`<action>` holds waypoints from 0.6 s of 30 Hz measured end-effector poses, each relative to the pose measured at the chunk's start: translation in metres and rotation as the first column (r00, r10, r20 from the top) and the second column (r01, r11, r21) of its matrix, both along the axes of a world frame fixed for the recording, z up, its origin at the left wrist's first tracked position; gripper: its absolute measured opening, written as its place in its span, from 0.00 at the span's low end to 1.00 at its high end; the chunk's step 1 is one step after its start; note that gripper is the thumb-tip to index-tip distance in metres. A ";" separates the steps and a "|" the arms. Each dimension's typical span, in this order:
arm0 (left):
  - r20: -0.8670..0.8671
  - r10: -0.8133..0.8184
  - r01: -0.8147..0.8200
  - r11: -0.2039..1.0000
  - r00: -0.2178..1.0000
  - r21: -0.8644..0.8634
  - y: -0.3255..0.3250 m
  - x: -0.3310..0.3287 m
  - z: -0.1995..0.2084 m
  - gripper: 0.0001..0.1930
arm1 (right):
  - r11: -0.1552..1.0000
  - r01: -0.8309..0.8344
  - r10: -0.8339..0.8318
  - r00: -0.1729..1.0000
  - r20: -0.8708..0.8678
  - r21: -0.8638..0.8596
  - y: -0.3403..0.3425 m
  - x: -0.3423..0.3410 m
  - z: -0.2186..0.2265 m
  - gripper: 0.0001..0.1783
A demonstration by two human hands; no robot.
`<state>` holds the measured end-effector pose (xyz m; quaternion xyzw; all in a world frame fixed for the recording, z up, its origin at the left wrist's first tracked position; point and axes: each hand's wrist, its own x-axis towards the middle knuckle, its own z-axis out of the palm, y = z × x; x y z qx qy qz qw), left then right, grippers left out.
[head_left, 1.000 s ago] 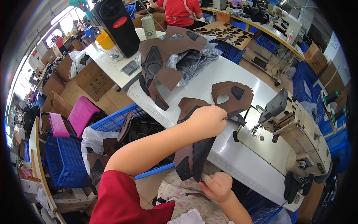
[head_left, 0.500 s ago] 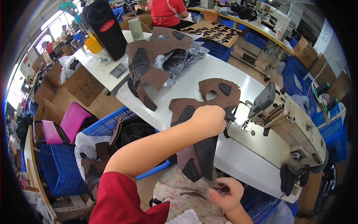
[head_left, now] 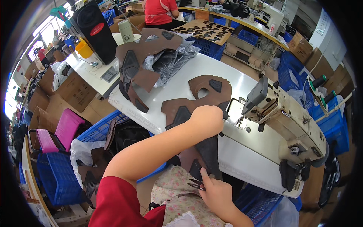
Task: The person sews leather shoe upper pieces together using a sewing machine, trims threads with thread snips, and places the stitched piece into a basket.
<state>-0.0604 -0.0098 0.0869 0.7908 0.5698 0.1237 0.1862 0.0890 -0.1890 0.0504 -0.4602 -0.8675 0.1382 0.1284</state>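
My left hand (head_left: 208, 120) is closed on the edge of a brown shoe-upper piece (head_left: 174, 110) with black patches, beside the sewing machine (head_left: 289, 123). The piece lies partly on the white table and hangs over its near edge toward my lap. Its lower part (head_left: 189, 157) shows a black panel with a toothed edge. Low in front of me, my right hand (head_left: 218, 192) grips small dark thread snips (head_left: 197, 185), blades pointing left. The thumb rests at the hanging end of the piece. My left fingertips are hidden behind the fist.
More brown upper pieces (head_left: 130, 64) lie over a clear plastic bag (head_left: 172, 62) farther back on the table (head_left: 176, 83). A blue crate (head_left: 100, 130) with dark pieces stands to the left, near a pink chair (head_left: 69, 126). Another person in red (head_left: 160, 13) sits beyond.
My right hand has moved left and up to the hanging end of the shoe upper, and the snips show more plainly. My left hand keeps its hold. The whole view has shifted slightly.
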 end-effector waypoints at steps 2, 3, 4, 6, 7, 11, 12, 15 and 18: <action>0.001 0.023 -0.023 1.000 1.000 0.010 0.001 0.000 -0.002 0.10 | 0.999 -0.016 0.018 0.998 -0.054 0.030 -0.001 0.004 -0.007 0.31; 0.002 0.019 -0.019 1.000 1.000 0.009 0.001 0.001 -0.002 0.10 | 1.000 -0.012 0.013 0.999 -0.053 0.029 -0.001 0.006 -0.007 0.31; 0.005 0.026 -0.026 1.000 1.000 0.014 0.001 0.001 -0.002 0.10 | 1.000 -0.026 0.027 0.997 -0.067 0.007 -0.001 0.007 -0.008 0.31; 0.008 0.028 -0.028 0.999 1.000 0.017 0.002 0.001 -0.002 0.10 | 0.999 -0.038 0.036 0.996 -0.080 -0.014 -0.002 0.008 -0.005 0.31; 0.002 0.028 -0.028 1.000 1.000 0.013 0.002 0.001 -0.001 0.10 | 0.998 -0.039 0.036 0.998 -0.057 -0.056 -0.001 0.006 0.000 0.31; 0.008 0.029 -0.030 0.999 1.000 0.014 0.003 -0.001 -0.003 0.10 | 0.998 -0.025 0.023 0.999 -0.029 -0.054 0.001 0.005 0.004 0.31; 0.007 0.026 -0.026 1.000 1.000 0.014 0.004 -0.001 -0.003 0.10 | 0.998 -0.022 0.020 0.999 -0.030 -0.054 0.002 0.006 0.004 0.31; -0.002 0.035 -0.035 0.999 0.999 0.006 0.004 -0.001 -0.003 0.10 | 0.999 -0.037 0.036 0.998 -0.060 -0.021 0.004 0.010 0.002 0.32; 0.026 0.035 -0.036 0.999 0.999 0.032 0.003 -0.003 -0.003 0.10 | 0.996 -0.086 0.084 0.995 -0.058 -0.016 0.004 0.016 0.005 0.33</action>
